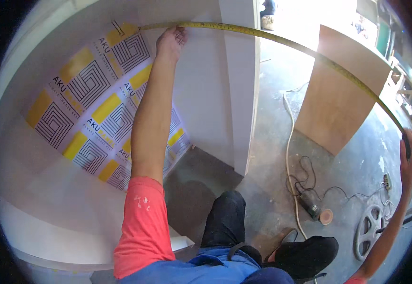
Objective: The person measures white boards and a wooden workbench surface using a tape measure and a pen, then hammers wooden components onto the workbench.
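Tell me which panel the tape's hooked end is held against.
The white upright panel, where the left hand presses the yellow measuring tape; the bare brown plywood panel stands apart.

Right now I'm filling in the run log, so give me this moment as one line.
left hand: pins tape measure to white panel | right hand: holds tape's far end | tape: stretched out | floor: power tool

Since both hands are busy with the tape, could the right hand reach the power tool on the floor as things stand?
Probably not: the right hand is raised, its grip on the tape measure, while the power tool lies apart, low on the floor.
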The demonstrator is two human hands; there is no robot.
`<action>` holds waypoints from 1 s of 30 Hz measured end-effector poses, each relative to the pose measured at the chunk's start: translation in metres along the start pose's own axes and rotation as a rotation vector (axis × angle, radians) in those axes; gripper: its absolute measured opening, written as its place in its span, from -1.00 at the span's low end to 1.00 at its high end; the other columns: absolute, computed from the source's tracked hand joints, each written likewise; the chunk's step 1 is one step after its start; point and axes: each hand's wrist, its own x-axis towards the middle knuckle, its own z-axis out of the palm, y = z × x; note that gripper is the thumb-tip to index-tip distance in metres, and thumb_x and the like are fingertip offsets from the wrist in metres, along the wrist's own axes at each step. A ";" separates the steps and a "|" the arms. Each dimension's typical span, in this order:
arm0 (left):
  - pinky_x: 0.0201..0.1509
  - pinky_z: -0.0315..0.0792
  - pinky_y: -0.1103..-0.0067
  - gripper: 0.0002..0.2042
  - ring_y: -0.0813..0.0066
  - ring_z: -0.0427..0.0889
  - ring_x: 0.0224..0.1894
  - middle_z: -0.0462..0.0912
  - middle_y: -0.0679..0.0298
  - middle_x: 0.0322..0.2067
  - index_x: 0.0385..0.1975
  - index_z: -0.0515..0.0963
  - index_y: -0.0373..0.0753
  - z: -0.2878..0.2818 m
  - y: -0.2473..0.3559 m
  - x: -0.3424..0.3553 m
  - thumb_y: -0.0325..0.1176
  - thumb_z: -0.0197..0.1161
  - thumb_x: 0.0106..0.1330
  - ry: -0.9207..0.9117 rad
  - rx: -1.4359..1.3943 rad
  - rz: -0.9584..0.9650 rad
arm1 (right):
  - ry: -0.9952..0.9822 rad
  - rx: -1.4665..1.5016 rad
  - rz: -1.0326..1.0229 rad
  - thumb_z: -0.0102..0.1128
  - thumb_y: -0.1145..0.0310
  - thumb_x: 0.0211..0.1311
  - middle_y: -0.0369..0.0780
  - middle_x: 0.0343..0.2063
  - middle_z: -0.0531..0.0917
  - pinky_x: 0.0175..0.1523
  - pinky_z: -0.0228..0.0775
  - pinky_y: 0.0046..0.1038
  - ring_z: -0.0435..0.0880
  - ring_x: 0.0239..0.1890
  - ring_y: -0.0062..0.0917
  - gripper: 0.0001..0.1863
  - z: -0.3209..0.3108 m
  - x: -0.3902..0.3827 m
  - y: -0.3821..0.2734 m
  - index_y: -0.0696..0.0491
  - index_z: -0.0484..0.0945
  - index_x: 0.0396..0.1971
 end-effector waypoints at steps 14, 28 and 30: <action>-0.17 0.54 0.54 -0.80 0.45 0.62 -0.30 0.63 0.21 -0.32 -0.16 0.52 -0.29 0.041 -0.011 0.008 -0.31 0.20 0.35 -0.069 -0.020 0.188 | 0.044 -0.192 -0.071 0.04 0.34 0.40 -0.15 -0.01 0.55 0.18 0.30 -0.41 0.52 0.07 -0.36 -0.66 -0.049 0.091 -0.046 0.07 0.46 0.13; -0.31 0.47 0.64 -0.83 0.54 0.64 -0.36 0.69 0.29 -0.32 -0.21 0.58 -0.23 0.051 -0.008 -0.003 -0.30 0.23 0.32 -0.034 -0.068 0.117 | 0.126 -0.324 -0.064 0.03 0.27 0.41 -0.15 -0.01 0.58 0.20 0.33 -0.38 0.56 0.07 -0.35 -0.67 -0.060 0.119 -0.061 0.04 0.48 0.09; -0.33 0.44 0.64 -0.83 0.55 0.62 -0.41 0.69 0.29 -0.37 -0.25 0.59 -0.25 0.053 -0.007 -0.007 -0.29 0.25 0.28 -0.008 -0.081 0.115 | 0.153 -0.313 -0.120 0.03 0.28 0.42 -0.17 -0.09 0.56 0.12 0.35 -0.42 0.57 -0.01 -0.38 -0.71 -0.056 0.118 -0.064 0.06 0.49 0.05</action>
